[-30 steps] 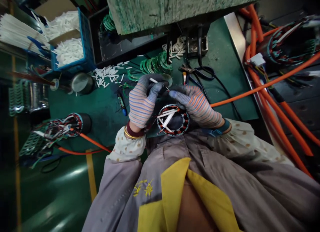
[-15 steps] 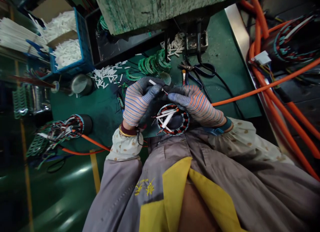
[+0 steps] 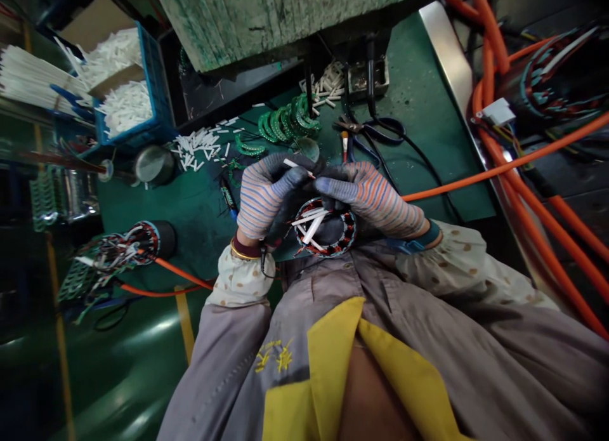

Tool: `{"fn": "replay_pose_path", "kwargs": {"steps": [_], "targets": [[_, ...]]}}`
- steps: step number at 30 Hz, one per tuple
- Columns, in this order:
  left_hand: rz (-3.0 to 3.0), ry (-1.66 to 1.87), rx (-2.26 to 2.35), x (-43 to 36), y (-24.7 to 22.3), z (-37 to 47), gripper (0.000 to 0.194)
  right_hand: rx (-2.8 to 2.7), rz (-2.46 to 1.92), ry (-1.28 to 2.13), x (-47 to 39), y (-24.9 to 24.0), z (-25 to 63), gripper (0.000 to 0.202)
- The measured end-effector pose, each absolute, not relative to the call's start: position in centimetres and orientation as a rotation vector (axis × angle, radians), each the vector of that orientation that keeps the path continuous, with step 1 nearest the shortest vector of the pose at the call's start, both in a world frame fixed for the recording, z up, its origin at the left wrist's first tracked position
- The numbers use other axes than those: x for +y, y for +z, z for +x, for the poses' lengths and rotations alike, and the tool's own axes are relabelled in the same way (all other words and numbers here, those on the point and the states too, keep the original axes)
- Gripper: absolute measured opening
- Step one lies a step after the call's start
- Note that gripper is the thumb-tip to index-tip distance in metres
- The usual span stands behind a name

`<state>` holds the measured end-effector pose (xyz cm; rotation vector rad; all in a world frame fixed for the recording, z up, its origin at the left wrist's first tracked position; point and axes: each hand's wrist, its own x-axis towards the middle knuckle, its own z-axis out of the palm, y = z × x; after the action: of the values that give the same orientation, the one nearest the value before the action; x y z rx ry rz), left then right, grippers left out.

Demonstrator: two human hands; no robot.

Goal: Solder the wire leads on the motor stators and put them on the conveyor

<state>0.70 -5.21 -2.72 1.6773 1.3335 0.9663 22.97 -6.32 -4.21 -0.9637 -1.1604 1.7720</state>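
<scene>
My left hand [image 3: 271, 190], in a striped glove with dark fingertips, is closed on a short white sleeve [image 3: 299, 168]. My right hand [image 3: 364, 192] is closed in a pinch right beside it, at the sleeve's right end, where a thin wire shows faintly. The two hands' fingertips nearly touch. Just below them, near my body, stands a round wound coil ring [image 3: 351, 236] with red, black and light blue windings. Several white sleeves [image 3: 314, 228] lie across its opening.
Loose white sleeves [image 3: 197, 148], green curved strips [image 3: 290, 120], pliers [image 3: 352, 127] and a brush [image 3: 344, 143] lie beyond my hands. A blue bin [image 3: 159, 111] and a second coil [image 3: 164, 238] stand left. An orange cable [image 3: 457, 184] crosses at right.
The white sleeve has moved slightly right and down between my fingers, covering more of the wire. My right hand has shifted slightly left, closer to the left one.
</scene>
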Motion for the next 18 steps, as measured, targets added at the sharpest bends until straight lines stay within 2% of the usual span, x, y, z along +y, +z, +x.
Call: {"fn": "replay_pose_path", "kwargs": {"steps": [4,11,18], "targets": [[1.647,0.99,1.357,-5.1,-3.3,0.7,0.069,-1.124,-0.945,1.746,-6.3,-4.0,22.8,0.067],[1.679,0.982,1.349,-5.2,-2.4,1.0,0.067,-1.137,-0.951,1.757,-6.3,-4.4,22.9,0.07],[1.662,0.918,1.315,-4.5,-2.8,1.8,0.077,-1.195,-0.891,1.833,-6.0,-5.1,24.1,0.068]]}}
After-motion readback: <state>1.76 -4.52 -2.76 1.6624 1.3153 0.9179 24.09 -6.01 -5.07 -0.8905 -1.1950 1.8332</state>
